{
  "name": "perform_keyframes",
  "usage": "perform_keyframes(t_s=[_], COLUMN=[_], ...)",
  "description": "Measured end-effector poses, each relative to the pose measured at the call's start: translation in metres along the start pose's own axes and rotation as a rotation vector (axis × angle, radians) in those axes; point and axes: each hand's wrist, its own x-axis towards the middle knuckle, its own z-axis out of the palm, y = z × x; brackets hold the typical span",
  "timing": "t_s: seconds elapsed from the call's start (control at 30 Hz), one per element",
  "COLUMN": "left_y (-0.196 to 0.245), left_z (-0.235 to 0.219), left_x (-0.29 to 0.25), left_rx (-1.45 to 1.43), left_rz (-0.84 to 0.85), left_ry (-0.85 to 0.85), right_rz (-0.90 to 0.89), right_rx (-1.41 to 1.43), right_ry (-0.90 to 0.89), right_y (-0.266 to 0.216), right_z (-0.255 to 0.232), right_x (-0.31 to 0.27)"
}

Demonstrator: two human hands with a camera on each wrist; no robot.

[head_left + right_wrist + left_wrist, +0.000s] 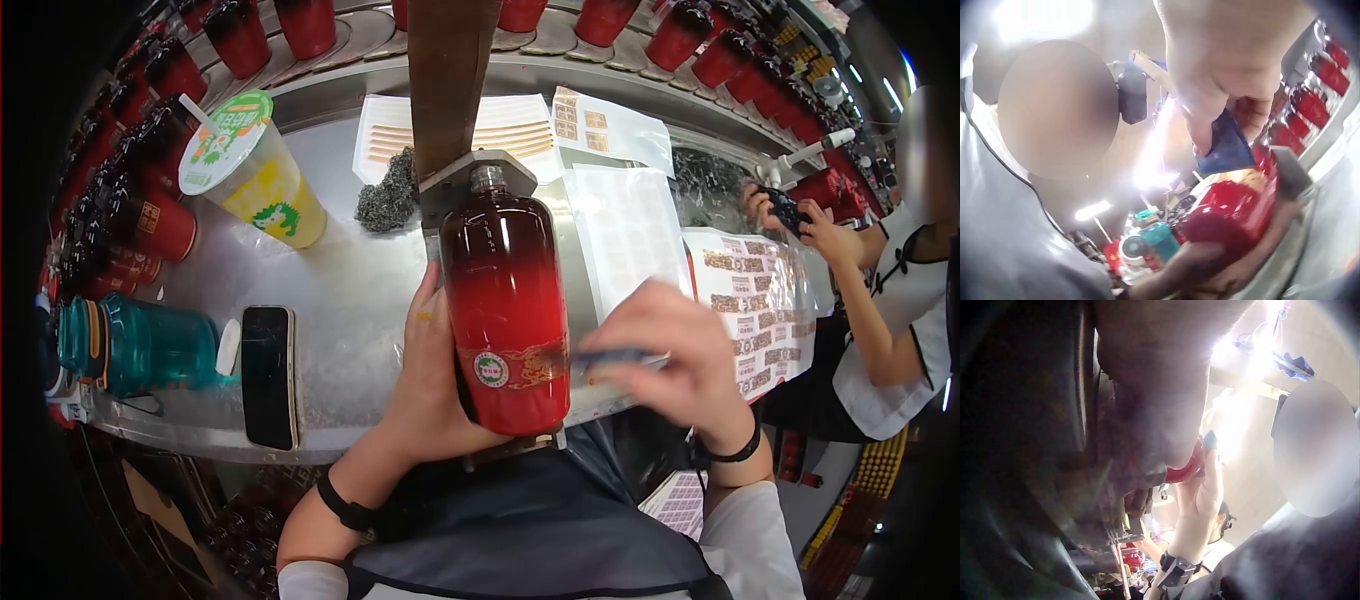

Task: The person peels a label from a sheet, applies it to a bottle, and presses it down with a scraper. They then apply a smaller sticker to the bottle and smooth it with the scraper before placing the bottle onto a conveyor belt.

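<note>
A tall red bottle (505,310) with a dark top and a gold-and-red label stands in a metal jig (478,182) at the table's near edge. My left hand (425,385) wraps round its lower left side from behind. My right hand (665,355) pinches a small blue tool (610,358) and presses it against the label on the bottle's right side. The right wrist view shows the blue tool (1229,150) between my fingers above the red bottle (1235,209). In the left wrist view only a strip of the red bottle (1185,470) shows past my palm.
On the steel table (350,300) lie a black phone (268,375), a teal flask (150,345), a yellow drink cup (250,170) and label sheets (750,300). Rows of red bottles (150,120) line the left and back. Another person (880,300) holding a phone stands at the right.
</note>
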Motion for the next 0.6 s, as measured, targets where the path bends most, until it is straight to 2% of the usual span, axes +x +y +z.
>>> perform_keyframes(t_s=[0.03,0.1,0.17,0.23,0.3,0.37,0.4,0.43,0.5,0.53,0.57,0.6], left_y=[0.001,0.001,-0.002,-0.003,-0.002,0.002,0.003,0.005,0.006,0.007,0.007,0.008], left_z=[0.001,0.002,0.000,0.001,0.001,-0.002,-0.003,-0.003,-0.005,-0.005,-0.005,-0.006], left_x=[0.001,0.000,-0.002,-0.006,-0.008,-0.011,-0.011,-0.012,-0.013,-0.013,-0.012,-0.011], left_rx=[0.001,-0.003,0.035,0.066,0.074,0.135,0.135,0.161,0.187,0.201,0.213,0.209], left_rz=[0.004,0.008,0.002,-0.011,-0.006,-0.023,-0.022,-0.007,0.010,0.030,0.052,0.060], left_ry=[0.022,0.044,0.027,-0.001,-0.024,0.008,0.016,0.017,0.004,0.018,0.036,0.034], right_rz=[0.013,0.220,0.247,0.046,0.041,0.367,0.352,0.351,0.129,0.072,0.074,0.248], right_rx=[0.046,0.024,-0.207,-0.043,0.038,0.066,-0.144,-0.144,0.010,0.079,0.074,0.052], right_ry=[-0.029,0.026,0.216,0.028,-0.090,0.104,0.188,0.185,0.002,-0.067,-0.059,0.045], right_y=[-0.005,0.011,0.024,-0.001,-0.002,0.021,0.024,0.019,-0.001,-0.005,0.000,0.011], right_z=[0.005,-0.001,-0.007,-0.007,0.003,-0.005,-0.012,-0.013,-0.009,-0.001,-0.002,-0.004], right_x=[0.003,0.004,0.004,0.008,0.009,0.005,0.008,0.007,0.005,0.005,0.004,0.002])
